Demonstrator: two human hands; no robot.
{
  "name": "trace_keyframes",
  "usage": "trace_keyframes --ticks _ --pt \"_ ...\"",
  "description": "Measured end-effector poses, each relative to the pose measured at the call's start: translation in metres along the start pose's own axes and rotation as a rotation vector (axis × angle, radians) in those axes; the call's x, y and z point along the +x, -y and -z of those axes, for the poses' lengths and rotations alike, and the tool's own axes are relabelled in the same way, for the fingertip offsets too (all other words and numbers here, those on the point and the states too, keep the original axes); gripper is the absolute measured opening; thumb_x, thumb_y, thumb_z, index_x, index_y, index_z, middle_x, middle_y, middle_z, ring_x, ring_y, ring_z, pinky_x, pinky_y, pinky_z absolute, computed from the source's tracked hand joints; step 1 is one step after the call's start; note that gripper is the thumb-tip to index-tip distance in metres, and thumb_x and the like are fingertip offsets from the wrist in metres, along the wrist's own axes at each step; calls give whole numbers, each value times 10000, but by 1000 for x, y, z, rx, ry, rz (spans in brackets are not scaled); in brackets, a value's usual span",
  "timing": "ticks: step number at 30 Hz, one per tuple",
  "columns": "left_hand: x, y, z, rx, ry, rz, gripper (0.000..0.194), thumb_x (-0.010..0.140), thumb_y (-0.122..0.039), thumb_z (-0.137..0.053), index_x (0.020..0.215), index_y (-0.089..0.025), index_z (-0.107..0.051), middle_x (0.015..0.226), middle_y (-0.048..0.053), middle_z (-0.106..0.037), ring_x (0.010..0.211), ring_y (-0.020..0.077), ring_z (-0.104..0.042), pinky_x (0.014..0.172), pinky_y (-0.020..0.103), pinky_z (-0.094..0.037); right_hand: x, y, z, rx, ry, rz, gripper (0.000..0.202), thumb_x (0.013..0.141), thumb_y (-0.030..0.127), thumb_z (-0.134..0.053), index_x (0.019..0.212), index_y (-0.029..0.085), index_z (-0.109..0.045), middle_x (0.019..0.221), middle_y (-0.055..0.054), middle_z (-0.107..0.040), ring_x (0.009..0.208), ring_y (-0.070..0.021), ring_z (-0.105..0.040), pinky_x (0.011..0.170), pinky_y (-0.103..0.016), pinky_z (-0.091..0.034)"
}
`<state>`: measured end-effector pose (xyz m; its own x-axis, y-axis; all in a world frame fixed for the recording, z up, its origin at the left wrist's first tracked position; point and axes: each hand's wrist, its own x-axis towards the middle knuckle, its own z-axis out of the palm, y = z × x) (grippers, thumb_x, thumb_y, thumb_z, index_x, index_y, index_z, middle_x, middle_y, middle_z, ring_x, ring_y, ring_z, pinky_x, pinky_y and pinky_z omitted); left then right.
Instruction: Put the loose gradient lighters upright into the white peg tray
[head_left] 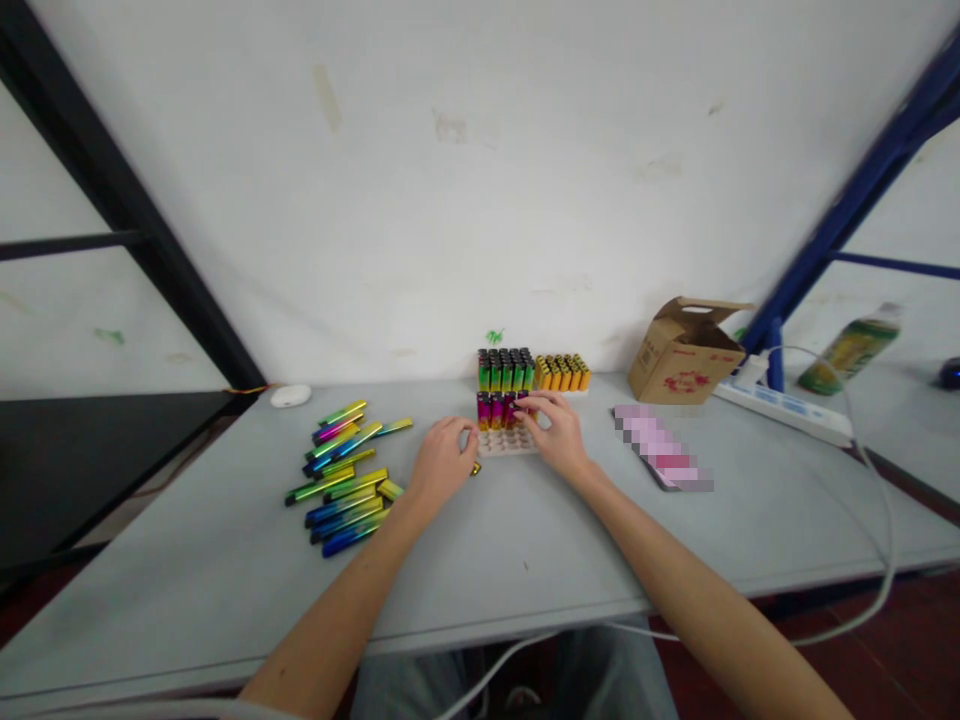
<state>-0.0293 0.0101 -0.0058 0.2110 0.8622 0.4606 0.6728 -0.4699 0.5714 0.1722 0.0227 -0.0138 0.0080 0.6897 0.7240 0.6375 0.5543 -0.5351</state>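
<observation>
A pale tray with holes (510,441) lies on the grey table, with several purple tubes (496,410) upright in its back part. My right hand (553,428) is at the tray's right side, thumb and fingertips pinched at the top of a purple tube. At the tray's left edge is my left hand (448,455), fingers curled together; what they hold, if anything, is hidden. A small yellow piece (476,468) lies just by it. Behind the tray stand several green tubes with black tops (506,372) and, to their right, several orange ones (562,374).
Several shiny green, blue and yellow tubes (349,500) lie loose at the left, with a white case (291,396) behind them. At the right are a phone (660,447), an open cardboard box (684,362), a power strip (787,411) and a bottle (851,350).
</observation>
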Motion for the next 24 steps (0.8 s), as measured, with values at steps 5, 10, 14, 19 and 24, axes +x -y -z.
trace_keyframes --ticks 5,10,14,19,24 --pt "-1 0 -1 89 19 -16 203 846 -244 -450 825 -184 -642 862 87 -661 874 238 -595 850 350 -425 2 -2 2 -104 18 78 216 871 323 -553 1003 239 -702 1127 -89 -627 1117 -229 -529 1005 -440 -414" --pt "-1 -1 -1 150 30 -9 204 852 -234 -444 844 -173 -638 885 80 -669 894 230 -599 859 352 -436 -1 -6 4 -181 105 149 345 867 273 -516 1193 210 -610 1302 -114 -511 1255 -261 -417 1070 -483 -354" --pt "-1 0 -1 157 29 -4 198 847 -224 -452 837 -168 -642 894 79 -675 899 223 -604 868 349 -440 -5 -8 4 -151 142 154 461 861 253 -505 1318 195 -488 1325 -115 -496 1286 -254 -389 1100 -478 -332" --pt "-1 4 -3 172 11 -8 203 849 -233 -460 842 -162 -650 893 81 -681 909 232 -603 879 358 -439 -8 -6 5 -171 162 133 438 856 275 -511 1289 214 -519 1407 -114 -408 1320 -277 -355 1094 -493 -333" --pt "-2 6 -4 206 18 -11 193 839 -216 -466 838 -162 -652 896 81 -682 915 235 -596 884 362 -437 -6 -12 7 -118 111 35 526 864 325 -503 1359 171 -411 1422 -149 -392 1333 -268 -352 1105 -478 -312"
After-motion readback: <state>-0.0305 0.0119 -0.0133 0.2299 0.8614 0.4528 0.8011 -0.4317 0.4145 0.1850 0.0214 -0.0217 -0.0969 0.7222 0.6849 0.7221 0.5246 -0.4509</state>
